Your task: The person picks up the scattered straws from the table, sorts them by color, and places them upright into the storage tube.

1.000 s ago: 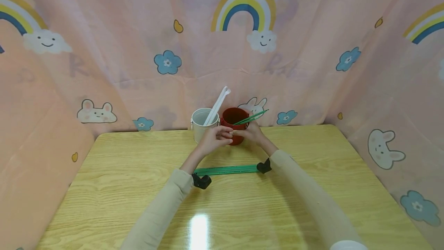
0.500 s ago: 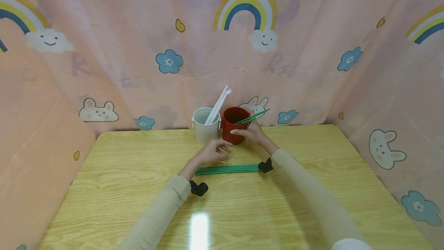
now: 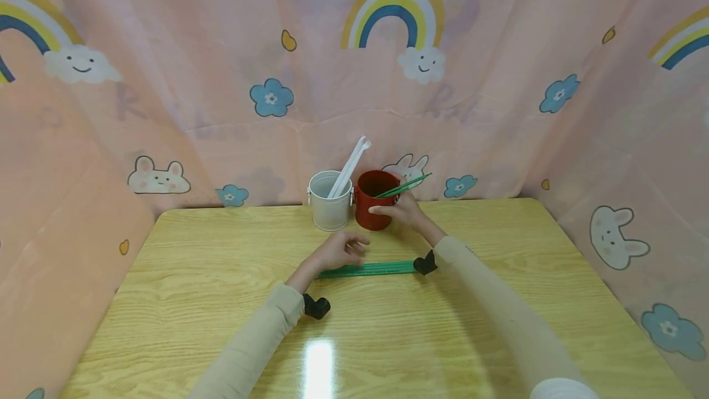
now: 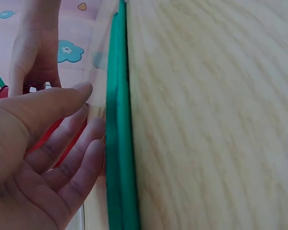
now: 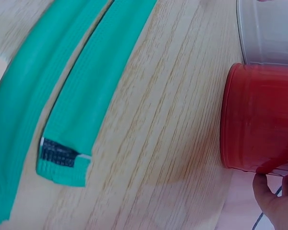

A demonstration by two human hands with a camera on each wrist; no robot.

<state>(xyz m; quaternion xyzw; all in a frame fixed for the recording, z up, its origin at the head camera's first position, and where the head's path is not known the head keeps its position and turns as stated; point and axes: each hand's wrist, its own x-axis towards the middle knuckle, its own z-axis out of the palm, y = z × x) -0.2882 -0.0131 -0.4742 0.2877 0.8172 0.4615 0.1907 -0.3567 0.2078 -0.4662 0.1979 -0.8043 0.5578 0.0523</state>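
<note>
My left hand (image 3: 336,250) hovers by the far side of several green paper-wrapped sticks, perhaps straws (image 3: 382,268), lying side by side on the table. In the left wrist view its fingers (image 4: 77,177) bend loosely, with nothing held. My right hand (image 3: 408,209) grips the right side of a red bucket (image 3: 367,214), the thumb across its front; some fingers are hidden behind it. Green wrapped straws (image 3: 407,185) lean out of that bucket to the right. Beside it on the left stands a white bucket (image 3: 328,215) with white wrapped straws (image 3: 350,167) slanting out.
Both buckets stand upright near the back edge of the wooden table (image 3: 443,325), close to a pink patterned curtain (image 3: 221,140). Black wrist mounts (image 3: 317,308) sit at both wrists, the right one just by the right end of the green straws.
My left hand has drawn back from in front of the buckets, toward me and down to the green straws on the table. The right hand stays at the red bucket.
</note>
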